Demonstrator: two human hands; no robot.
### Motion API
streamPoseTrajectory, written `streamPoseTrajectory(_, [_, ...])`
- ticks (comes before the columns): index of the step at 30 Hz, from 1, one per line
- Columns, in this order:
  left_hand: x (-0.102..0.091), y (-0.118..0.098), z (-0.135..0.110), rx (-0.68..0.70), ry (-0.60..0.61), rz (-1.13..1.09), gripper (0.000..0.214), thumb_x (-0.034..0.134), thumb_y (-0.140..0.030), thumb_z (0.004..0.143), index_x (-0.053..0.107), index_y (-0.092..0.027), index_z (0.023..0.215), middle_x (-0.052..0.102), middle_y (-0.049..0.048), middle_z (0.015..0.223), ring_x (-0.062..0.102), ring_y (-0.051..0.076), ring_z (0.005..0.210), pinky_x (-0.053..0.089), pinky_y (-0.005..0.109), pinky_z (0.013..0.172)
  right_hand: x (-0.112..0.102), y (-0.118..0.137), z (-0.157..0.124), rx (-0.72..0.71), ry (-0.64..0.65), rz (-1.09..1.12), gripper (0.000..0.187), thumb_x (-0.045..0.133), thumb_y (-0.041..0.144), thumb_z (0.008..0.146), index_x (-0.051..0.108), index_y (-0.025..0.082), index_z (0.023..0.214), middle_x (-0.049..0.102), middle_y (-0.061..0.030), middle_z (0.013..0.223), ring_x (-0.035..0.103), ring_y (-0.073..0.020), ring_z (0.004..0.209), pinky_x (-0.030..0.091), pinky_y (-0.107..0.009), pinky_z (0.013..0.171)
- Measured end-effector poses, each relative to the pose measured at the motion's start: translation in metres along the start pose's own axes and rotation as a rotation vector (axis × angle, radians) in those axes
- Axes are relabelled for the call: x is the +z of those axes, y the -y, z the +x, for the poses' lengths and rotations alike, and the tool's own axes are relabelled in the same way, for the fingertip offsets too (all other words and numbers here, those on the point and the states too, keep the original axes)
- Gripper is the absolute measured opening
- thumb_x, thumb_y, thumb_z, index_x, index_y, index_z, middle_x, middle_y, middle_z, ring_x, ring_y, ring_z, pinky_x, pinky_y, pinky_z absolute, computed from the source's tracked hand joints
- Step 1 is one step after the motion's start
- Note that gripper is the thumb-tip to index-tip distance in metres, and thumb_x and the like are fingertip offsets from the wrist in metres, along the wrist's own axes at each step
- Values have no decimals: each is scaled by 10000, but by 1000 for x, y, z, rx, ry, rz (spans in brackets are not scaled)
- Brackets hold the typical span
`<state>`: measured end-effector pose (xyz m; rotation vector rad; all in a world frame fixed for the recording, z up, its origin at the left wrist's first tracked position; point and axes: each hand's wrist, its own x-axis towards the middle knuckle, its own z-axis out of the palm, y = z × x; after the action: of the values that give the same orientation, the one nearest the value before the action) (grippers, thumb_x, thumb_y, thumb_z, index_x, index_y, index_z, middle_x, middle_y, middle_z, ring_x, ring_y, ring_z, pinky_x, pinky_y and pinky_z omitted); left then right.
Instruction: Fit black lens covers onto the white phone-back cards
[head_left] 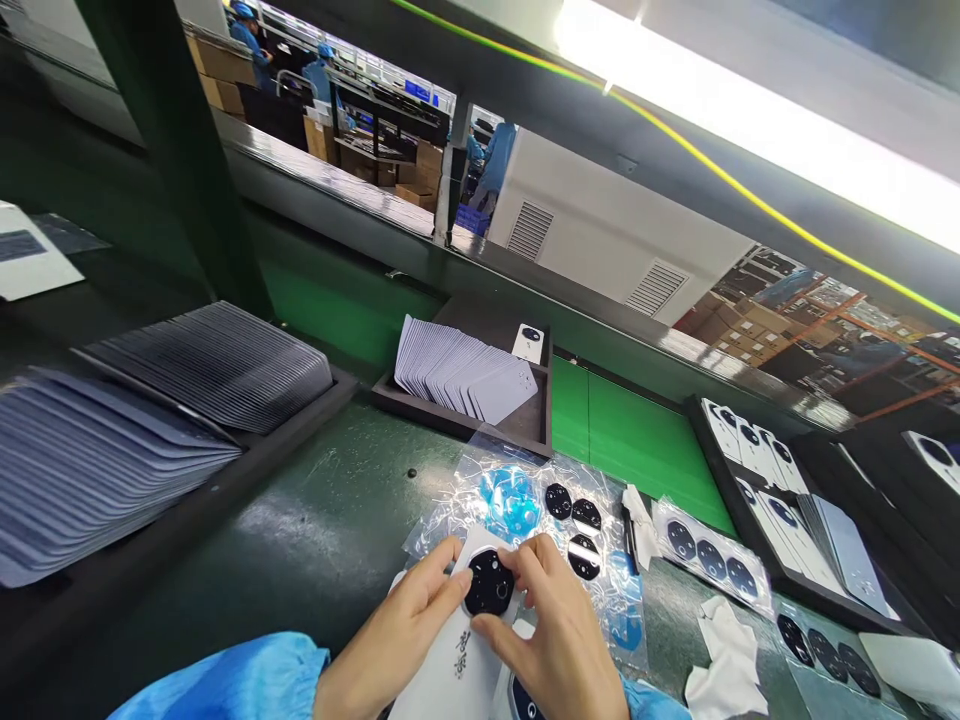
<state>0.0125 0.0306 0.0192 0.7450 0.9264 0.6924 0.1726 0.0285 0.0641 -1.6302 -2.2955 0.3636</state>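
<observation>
A white phone back cover lies under both my hands at the bottom centre of the head view. My left hand rests on its left side, fingers curled against the round black camera lens piece. My right hand pinches that lens piece from the right with thumb and fingers. Behind the hands lies a clear plastic sheet carrying more round black lens pieces and blue film tabs.
A dark tray of fanned white covers stands behind. Large stacks of grey covers fill trays at left. At right are a tray of finished covers, lens strips, white wipes. Other people work far behind.
</observation>
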Motion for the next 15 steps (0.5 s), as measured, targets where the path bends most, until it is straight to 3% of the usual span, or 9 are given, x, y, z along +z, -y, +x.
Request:
streamPoseTrajectory(6, [-3, 8, 4, 31, 5, 4, 521, 612, -693, 707, 568, -220, 921, 549, -35, 673, 538, 149, 613, 442, 236, 575, 3, -1, -3, -79, -75, -34, 429, 802, 61, 568, 570, 166, 913, 558, -44, 818, 622, -215, 695, 579, -339, 528])
streamPoseTrajectory(15, [-3, 12, 8, 60, 39, 17, 500, 602, -650, 746, 568, -203, 968, 596, -6, 731, 583, 163, 648, 446, 237, 567, 5, -2, -4, -90, -120, -61, 461, 825, 55, 531, 577, 178, 900, 557, -26, 799, 624, -201, 664, 585, -327, 505])
